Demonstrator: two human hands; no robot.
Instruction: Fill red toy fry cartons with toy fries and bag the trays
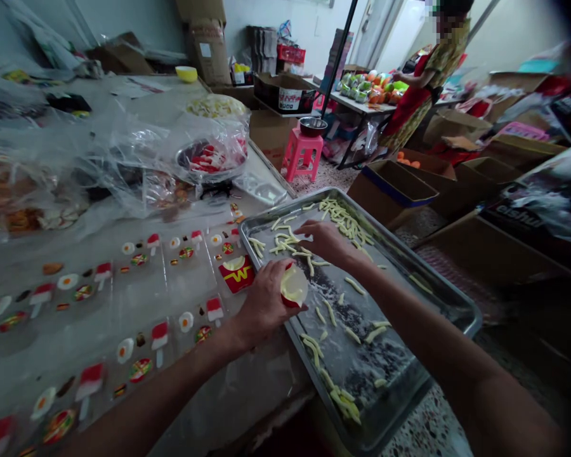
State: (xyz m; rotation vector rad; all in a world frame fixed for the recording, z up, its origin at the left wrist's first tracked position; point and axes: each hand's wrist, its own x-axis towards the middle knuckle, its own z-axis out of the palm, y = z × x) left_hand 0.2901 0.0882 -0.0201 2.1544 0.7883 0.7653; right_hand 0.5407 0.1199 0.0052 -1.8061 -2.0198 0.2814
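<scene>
My left hand (pixel 265 297) is closed around a small red carton (pixel 292 285), shaped like a french-fry box, its opening turned toward me and showing pale yellow inside. Over the far part of a metal tray (pixel 380 397), my right hand (pixel 326 241) bends down with fingers drawn together at a pale strip. Loose, fry-shaped pale yellow strips (pixel 285 241) lie around those fingertips, and a thicker heap of strips (pixel 345 219) sits at the far corner. On the table left of the tray lies a flat red carton (pixel 236 274) with a yellow W and a pale piece at its top.
Clear plastic sheets (pixel 147 279) on the table hold rows of miniature popsicles, eggs and other food pieces. Plastic bags and a bowl (pixel 212 158) of red pieces stand behind. Beyond are a pink stool (pixel 303 152), cardboard boxes (pixel 393 187) and a person (pixel 428 82) at another table.
</scene>
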